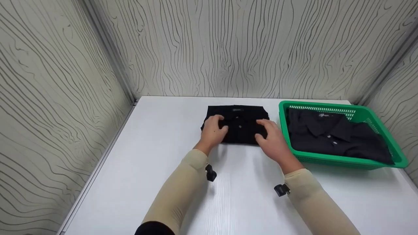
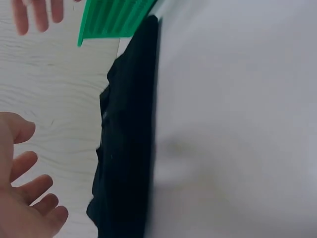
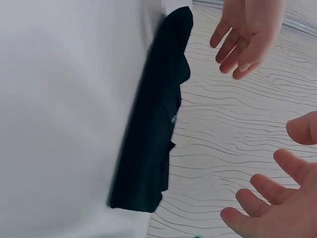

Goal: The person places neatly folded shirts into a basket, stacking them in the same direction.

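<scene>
A folded black shirt [image 1: 240, 130] lies on the white table, collar toward the back wall, with small buttons down its front. My left hand [image 1: 214, 132] hovers above its left part, fingers spread and slightly bent. Over its right part is my right hand [image 1: 270, 137], thumb and fingers apart. In the left wrist view the left hand [image 2: 29, 188] stands clear of the shirt [image 2: 126, 129]. The right wrist view likewise has a gap between the right hand [image 3: 282, 193] and the shirt [image 3: 151, 119]. Neither hand holds anything.
To the right stands a green plastic basket [image 1: 346, 161] with perforated sides. Another folded black shirt [image 1: 329, 137] lies in it, collar up. Wood-grain patterned panels [image 1: 212, 49] enclose the white table [image 1: 130, 169] at the back and sides.
</scene>
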Available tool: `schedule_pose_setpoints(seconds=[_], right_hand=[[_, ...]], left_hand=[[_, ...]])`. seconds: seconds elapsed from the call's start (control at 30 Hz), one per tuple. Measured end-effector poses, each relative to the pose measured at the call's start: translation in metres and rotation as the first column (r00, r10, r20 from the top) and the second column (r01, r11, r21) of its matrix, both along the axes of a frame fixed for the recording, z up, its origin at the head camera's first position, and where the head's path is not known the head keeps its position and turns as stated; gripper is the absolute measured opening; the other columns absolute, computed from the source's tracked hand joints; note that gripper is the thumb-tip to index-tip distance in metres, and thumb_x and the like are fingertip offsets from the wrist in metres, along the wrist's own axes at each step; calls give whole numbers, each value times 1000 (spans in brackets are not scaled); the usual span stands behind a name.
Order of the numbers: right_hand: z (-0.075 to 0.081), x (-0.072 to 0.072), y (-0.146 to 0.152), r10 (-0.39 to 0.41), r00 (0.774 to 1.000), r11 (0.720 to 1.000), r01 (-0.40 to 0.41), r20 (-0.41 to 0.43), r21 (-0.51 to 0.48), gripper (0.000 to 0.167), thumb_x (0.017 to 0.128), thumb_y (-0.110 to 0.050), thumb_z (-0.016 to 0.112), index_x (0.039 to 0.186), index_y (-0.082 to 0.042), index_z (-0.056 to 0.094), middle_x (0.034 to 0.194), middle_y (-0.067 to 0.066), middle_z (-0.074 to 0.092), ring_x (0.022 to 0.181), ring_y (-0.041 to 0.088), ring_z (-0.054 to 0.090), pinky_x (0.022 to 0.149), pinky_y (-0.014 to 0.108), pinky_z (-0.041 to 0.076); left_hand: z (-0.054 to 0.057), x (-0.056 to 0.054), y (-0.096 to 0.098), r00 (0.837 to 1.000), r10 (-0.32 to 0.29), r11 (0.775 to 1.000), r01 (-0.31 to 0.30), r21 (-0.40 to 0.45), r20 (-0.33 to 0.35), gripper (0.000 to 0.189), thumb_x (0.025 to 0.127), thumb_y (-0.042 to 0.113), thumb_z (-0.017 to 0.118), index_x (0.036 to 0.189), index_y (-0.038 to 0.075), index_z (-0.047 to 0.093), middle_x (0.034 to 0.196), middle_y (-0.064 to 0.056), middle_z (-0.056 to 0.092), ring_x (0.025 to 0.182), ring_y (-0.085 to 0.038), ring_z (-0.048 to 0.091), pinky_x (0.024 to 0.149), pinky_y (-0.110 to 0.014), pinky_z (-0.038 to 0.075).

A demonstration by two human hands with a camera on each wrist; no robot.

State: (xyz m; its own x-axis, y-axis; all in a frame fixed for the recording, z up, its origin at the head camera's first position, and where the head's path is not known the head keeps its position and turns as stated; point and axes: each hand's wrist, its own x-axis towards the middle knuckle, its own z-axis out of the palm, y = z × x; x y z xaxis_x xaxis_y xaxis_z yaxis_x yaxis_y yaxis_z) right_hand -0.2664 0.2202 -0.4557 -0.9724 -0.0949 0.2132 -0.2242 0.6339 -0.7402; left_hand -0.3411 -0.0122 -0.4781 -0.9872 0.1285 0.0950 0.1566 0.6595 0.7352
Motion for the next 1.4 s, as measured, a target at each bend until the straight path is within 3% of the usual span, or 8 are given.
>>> schedule_pose_setpoints(seconds=[0.37, 0.57, 0.83, 1.07, 1.27, 1.4], right_hand=[[-33, -34, 3, -137, 969, 980, 163, 204, -113, 66, 102, -19, 52, 160, -5, 24, 162, 23, 19, 149, 38, 20, 117, 55, 25], [-50, -54, 10, -208, 949, 960, 245, 238, -138, 66, 103, -19, 49, 160, -3, 21, 163, 23, 19, 150, 36, 18, 119, 54, 21], [-68, -78, 10, -251, 928, 942, 300, 276, -151, 68, 102, -16, 47, 161, -2, 15, 164, 23, 15, 151, 36, 15, 120, 52, 18], [-71, -87, 16, -277, 905, 936, 330, 324, -122, 70, 101, -19, 47, 161, -1, 13, 161, 26, 18, 149, 38, 19, 119, 53, 20], [-69, -92, 23, -262, 897, 924, 339, 355, -176, 71, 99, -18, 46, 160, -1, 14, 162, 25, 20, 148, 37, 22, 119, 51, 23], [-65, -96, 20, -252, 890, 912, 350, 381, -215, 72, 98, -17, 46, 161, -1, 13, 163, 23, 21, 148, 35, 23, 119, 49, 23]], left_hand=[[-19, -18, -39, 991, 58, 994, -69, 85, 121, 64, 96, 28, 66, 153, 11, 41, 156, -12, 38, 145, -27, 33, 115, -43, 32], [-31, -25, -46, 981, 94, 989, -112, 100, 171, 73, 95, 33, 67, 156, 10, 35, 158, -13, 36, 146, -29, 32, 116, -44, 31], [-37, -34, -43, 972, 98, 981, -130, 142, 212, 79, 95, 37, 68, 158, 10, 30, 159, -12, 36, 147, -29, 32, 117, -45, 30], [-39, -38, -37, 965, 75, 990, -103, 98, 249, 85, 94, 39, 69, 161, 11, 24, 162, -13, 31, 148, -30, 29, 118, -44, 27], [-34, -46, -35, 964, 56, 993, -81, 86, 258, 85, 93, 40, 68, 161, 12, 24, 162, -14, 30, 149, -30, 28, 118, -45, 27], [-32, -50, -35, 958, 68, 989, -101, 105, 277, 86, 94, 42, 67, 161, 10, 23, 162, -15, 31, 148, -31, 30, 117, -45, 28]])
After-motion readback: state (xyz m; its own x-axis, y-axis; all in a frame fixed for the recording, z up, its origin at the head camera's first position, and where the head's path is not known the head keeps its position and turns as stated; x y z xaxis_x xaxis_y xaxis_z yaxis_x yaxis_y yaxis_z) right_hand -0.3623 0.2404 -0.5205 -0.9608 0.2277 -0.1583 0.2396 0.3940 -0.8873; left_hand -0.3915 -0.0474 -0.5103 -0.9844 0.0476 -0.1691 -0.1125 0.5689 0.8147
